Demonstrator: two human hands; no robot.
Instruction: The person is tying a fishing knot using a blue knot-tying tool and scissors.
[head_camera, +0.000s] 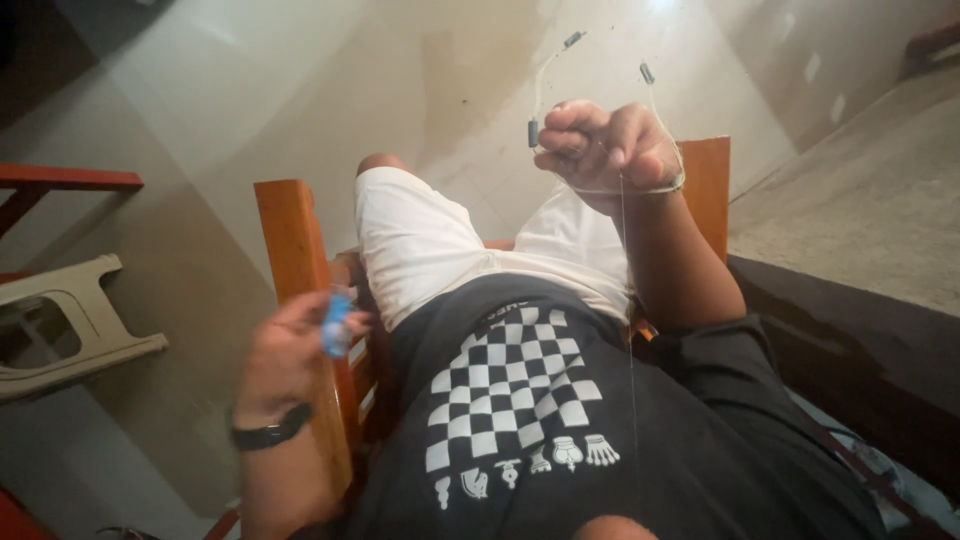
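Blurrily, left hand (290, 350) pinches a blue object (336, 325); right hand (605, 150) grips thin line (625, 260).

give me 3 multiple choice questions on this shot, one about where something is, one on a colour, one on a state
1. Where is the beige plastic stool?
A. on the person's lap
B. on the floor beside the left hand
C. hanging on the wall

2. What colour is the small thing pinched in the left hand?
A. blue
B. red
C. yellow

3. How is the right hand?
A. flat and open
B. resting on the knee
C. raised and closed on a thin clear line

Answers:
1 B: the stool stands on the floor, out past the wooden chair arm.
2 A: the small object between the fingers is blue.
3 C: the hand is lifted, curled round the line, which carries small dark beads.
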